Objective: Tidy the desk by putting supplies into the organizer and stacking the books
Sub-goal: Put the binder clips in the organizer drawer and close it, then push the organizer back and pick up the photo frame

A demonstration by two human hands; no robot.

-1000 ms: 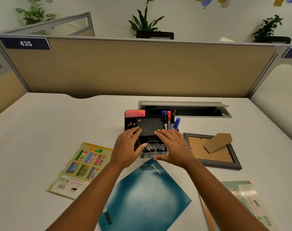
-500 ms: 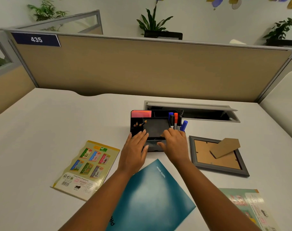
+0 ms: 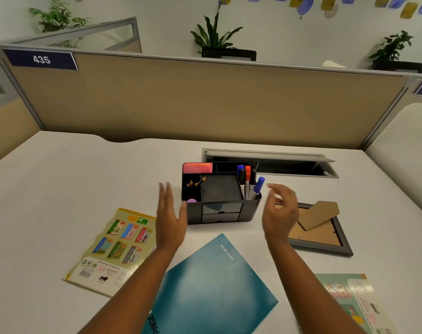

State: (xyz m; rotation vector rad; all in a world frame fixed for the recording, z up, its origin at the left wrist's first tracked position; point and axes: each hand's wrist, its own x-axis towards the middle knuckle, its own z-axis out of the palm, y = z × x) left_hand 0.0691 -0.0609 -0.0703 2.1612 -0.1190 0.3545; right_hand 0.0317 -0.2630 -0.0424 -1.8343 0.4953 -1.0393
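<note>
1. Head view: a black desk organizer (image 3: 221, 194) sits at frame centre on the white desk (image 3: 60, 184), both front drawers closed, markers (image 3: 249, 183) standing in its right compartment.
2. Left hand (image 3: 169, 219) hovers just left of the organizer, fingers spread, holding nothing.
3. Right hand (image 3: 280, 213) hovers to its right, fingers loosely curled apart, empty.
4. Teal notebook (image 3: 212, 288) lies at lower centre; a yellow book (image 3: 116, 249) at lower left; a green book (image 3: 357, 300) at lower right.
5. Picture frame (image 3: 325, 237) lies face down right of centre.
</note>
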